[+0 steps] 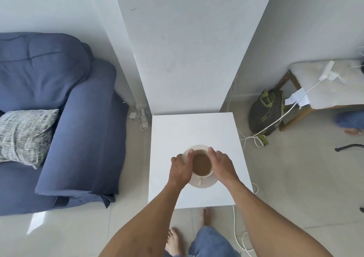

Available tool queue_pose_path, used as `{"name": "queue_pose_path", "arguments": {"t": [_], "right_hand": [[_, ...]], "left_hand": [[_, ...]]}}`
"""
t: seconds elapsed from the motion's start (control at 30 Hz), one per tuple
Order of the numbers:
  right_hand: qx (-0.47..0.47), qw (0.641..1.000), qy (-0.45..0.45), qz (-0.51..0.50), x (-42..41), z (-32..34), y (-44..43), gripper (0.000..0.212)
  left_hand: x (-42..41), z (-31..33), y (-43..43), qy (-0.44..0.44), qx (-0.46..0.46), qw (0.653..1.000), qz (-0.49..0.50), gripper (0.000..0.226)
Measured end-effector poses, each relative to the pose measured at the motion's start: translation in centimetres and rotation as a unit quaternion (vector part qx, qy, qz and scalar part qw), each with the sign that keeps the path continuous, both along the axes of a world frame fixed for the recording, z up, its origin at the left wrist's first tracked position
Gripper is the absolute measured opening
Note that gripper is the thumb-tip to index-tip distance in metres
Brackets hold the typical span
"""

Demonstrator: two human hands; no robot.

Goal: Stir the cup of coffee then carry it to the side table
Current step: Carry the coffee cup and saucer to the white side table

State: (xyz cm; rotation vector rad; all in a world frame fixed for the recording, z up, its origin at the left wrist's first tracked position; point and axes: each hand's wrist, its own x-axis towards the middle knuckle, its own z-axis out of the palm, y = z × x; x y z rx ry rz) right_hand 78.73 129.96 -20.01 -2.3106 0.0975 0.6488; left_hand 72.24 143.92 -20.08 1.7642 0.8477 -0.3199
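head view: cup point(200, 180) on saucer point(206, 184) looks set on table point(193, 126), last step. left hand point(180, 170), right hand point(223, 166) flank it; holding or loose, can't tell. next: release gently, no spill.

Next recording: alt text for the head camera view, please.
A person's left hand and right hand flank a cream cup of milky coffee on its saucer, on a white side table. A blue sofa with a striped cushion is at left, a chair and a dark bag at right.
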Motion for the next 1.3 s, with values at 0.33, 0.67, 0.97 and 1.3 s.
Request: {"name": "queue_pose_path", "arguments": {"t": [0.33,0.67,0.97,1.3], "right_hand": [[-0.001,0.999,0.038,-0.002,6.4,-4.1,0.0,0.058],[0.031,0.997,0.069,-0.020,11.4,-9.3,0.7,0.049],[0.029,0.993,0.114,-0.020,13.5,-13.6,1.2,0.049],[0.024,0.990,0.139,-0.001,14.2,-19.7,1.4,0.057]], "left_hand": [[6.2,-3.8,-1.3,0.024,-0.006,0.998,0.058,0.060],[10.6,-8.9,-2.0,0.021,-0.018,0.993,0.113,0.050],[12.7,-14.4,-1.9,0.022,-0.015,0.990,0.137,0.056],[13.5,-21.3,-1.9,0.053,-0.017,0.985,0.164,0.054]]}}
